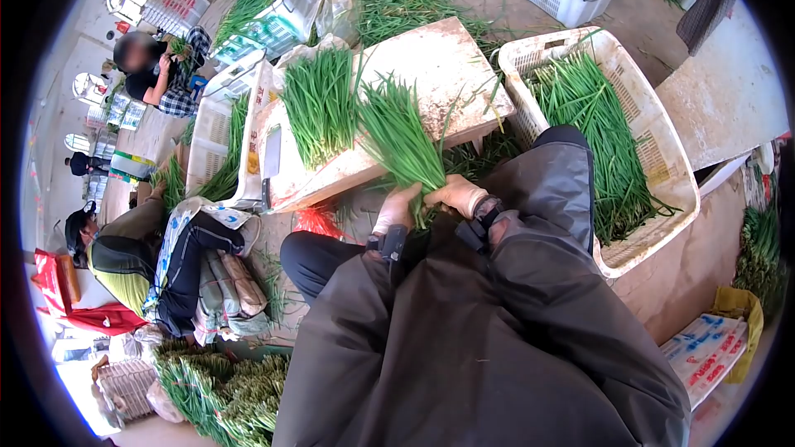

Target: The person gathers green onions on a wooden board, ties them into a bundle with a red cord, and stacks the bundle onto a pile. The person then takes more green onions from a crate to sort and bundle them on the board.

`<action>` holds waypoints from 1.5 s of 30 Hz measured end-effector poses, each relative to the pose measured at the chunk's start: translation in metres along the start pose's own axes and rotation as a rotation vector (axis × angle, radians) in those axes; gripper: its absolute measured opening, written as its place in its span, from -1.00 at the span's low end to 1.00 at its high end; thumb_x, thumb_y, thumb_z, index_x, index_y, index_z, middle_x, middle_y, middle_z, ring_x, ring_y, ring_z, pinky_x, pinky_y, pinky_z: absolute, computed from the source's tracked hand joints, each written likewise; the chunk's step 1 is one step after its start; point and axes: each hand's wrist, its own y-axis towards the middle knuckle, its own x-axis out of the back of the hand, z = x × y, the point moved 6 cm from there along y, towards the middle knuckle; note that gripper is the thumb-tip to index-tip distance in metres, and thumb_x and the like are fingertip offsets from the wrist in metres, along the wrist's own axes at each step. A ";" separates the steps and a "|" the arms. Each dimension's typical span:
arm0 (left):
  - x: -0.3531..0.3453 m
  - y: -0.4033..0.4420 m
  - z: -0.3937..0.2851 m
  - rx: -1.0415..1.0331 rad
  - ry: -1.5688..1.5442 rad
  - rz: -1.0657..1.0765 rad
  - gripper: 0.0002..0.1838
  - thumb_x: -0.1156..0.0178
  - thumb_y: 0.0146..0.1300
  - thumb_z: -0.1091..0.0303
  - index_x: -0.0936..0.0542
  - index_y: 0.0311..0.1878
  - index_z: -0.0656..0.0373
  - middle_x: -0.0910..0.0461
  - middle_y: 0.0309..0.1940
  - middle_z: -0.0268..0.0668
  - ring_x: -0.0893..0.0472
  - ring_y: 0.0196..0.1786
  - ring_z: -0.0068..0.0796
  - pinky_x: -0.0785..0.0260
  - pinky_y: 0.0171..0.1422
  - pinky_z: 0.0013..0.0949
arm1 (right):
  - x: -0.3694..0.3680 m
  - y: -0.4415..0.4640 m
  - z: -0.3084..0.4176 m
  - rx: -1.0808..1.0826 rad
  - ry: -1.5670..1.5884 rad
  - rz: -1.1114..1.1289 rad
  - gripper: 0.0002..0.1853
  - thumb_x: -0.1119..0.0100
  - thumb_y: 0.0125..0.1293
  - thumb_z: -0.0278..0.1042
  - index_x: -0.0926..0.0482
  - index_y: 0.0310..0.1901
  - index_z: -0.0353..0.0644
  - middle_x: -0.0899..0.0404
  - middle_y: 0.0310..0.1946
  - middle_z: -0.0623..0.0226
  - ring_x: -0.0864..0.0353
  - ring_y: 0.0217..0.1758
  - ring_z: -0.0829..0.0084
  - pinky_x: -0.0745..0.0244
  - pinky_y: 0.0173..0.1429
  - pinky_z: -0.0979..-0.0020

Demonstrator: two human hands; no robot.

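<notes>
Both hands working over the lap: left hand [395, 209] and right hand [458, 194] are holding one bunch [406, 136] of long greens near its stem ends. Left grip is curling closed round the stems; right grip is pressing in from the other side, also closed on them, no gap showing. Leaves are fanning away over the near edge of the counter [439, 58]; whether they are touching it, cannot tell. Pile [319, 108] of similar greens is lying on the counter, just left of the bunch. Knife [272, 153] is lying at the counter's left end. Right crate [650, 108] is standing right of the counter, holding loose greens [588, 141]. Left crate [207, 149] is standing beyond the knife, more greens inside. Red bag [317, 222] is showing under the counter's near edge. One co-worker [124, 257] is bending low at left; another [170, 74], far left, is holding a small bundle [179, 46]. More greens [406, 8] are lying on the floor, far side.
</notes>
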 end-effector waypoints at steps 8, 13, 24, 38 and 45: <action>0.000 -0.005 -0.009 -0.040 0.174 0.092 -0.63 -0.26 0.33 0.58 -0.62 0.21 0.34 -0.75 -0.04 -0.17 -0.75 -0.12 -0.28 -0.60 -0.07 -0.31 | -0.004 -0.009 0.009 0.006 0.119 0.070 -0.72 -0.55 0.13 -0.34 -0.77 -0.16 -0.29 -0.77 -0.40 0.30 -0.72 -0.43 0.47 -0.45 -0.40 0.46; -0.017 -0.016 -0.021 -0.091 0.167 0.069 -0.59 -0.24 0.30 0.64 -0.58 0.22 0.44 -0.74 -0.01 -0.04 -0.76 -0.09 -0.17 -0.64 -0.04 -0.20 | -0.006 -0.008 0.012 0.012 0.067 0.110 -0.72 -0.55 0.15 -0.36 -0.76 -0.12 -0.28 -0.79 -0.36 0.28 -0.75 -0.40 0.48 -0.48 -0.40 0.47; -0.013 -0.012 -0.023 -0.109 0.075 0.195 -0.67 -0.22 0.22 0.69 -0.63 0.06 0.29 -0.73 -0.16 -0.14 -0.67 -0.28 -0.30 -0.57 -0.23 -0.23 | -0.007 -0.015 0.017 -0.004 0.128 0.190 -0.72 -0.44 0.35 -0.30 -0.74 -0.01 -0.27 -0.85 -0.19 0.25 -0.80 -0.34 0.45 -0.45 -0.41 0.51; -0.038 -0.033 -0.033 -0.117 0.103 0.140 -0.50 -0.26 0.18 0.60 -0.55 0.24 0.41 -0.72 0.00 -0.12 -0.69 -0.14 -0.27 -0.54 -0.05 -0.26 | -0.011 -0.014 0.012 -0.010 0.016 0.240 -0.70 -0.39 0.44 -0.20 -0.75 0.05 -0.22 -0.84 -0.14 0.27 -0.81 -0.31 0.44 -0.49 -0.35 0.50; -0.003 -0.010 -0.026 -0.155 0.262 0.075 -0.42 -0.30 0.04 0.69 -0.57 0.22 0.33 -0.67 -0.02 -0.20 -0.62 -0.20 -0.34 -0.45 -0.14 -0.36 | 0.005 -0.011 0.016 -0.040 0.056 0.128 -0.75 -0.40 0.42 -0.25 -0.73 -0.02 -0.23 -0.83 -0.23 0.25 -0.81 -0.33 0.42 -0.53 -0.35 0.46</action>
